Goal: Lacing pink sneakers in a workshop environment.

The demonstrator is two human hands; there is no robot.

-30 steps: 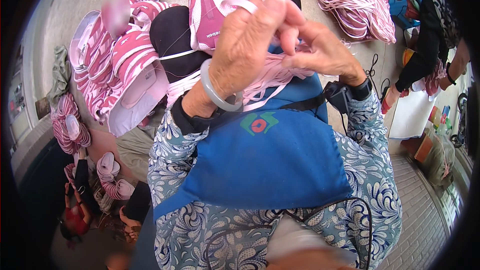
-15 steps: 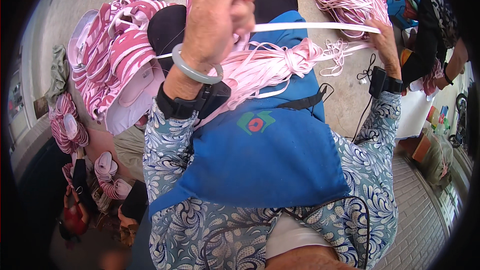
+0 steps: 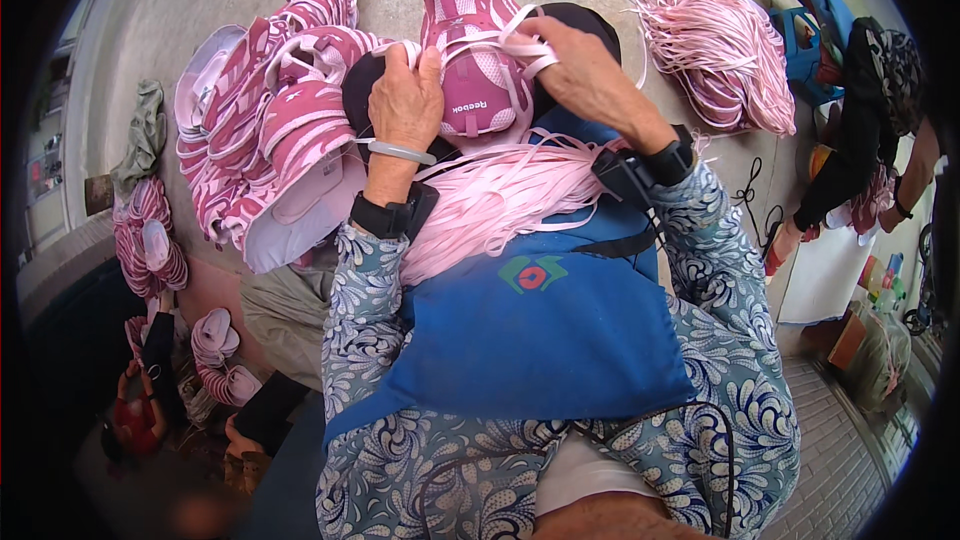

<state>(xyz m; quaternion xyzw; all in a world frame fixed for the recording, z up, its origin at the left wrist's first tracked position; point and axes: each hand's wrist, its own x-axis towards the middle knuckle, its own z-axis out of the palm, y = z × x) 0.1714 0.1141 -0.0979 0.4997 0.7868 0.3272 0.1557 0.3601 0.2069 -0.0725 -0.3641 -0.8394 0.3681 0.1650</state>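
A pink shoe upper (image 3: 468, 10) lies across my knees, its heel tab toward me. Pale shoelace (image 3: 470, 40) runs over it from one hand to the other. At its left edge my left hand (image 3: 407, 98) pinches one part of the lace between thumb and fingers. My right hand (image 3: 580, 70) reaches in over the right edge, the lace looped around its closed fingers. Below the upper, a thick bundle of pink shoelaces (image 3: 500, 202) rests on my lap, on the blue apron (image 3: 540, 350).
Stacked pink and white shoe uppers (image 3: 305, 125) stand to my left. A large heap of pink laces (image 3: 710, 50) lies on the floor at the far right. Other people's arms (image 3: 840, 170) show at the right edge, and another person (image 3: 140, 420) sits at the lower left.
My right hand has come in from the far right to the shoe upper, and the stretched lace is now slack. My left hand has lowered, uncovering the upper.
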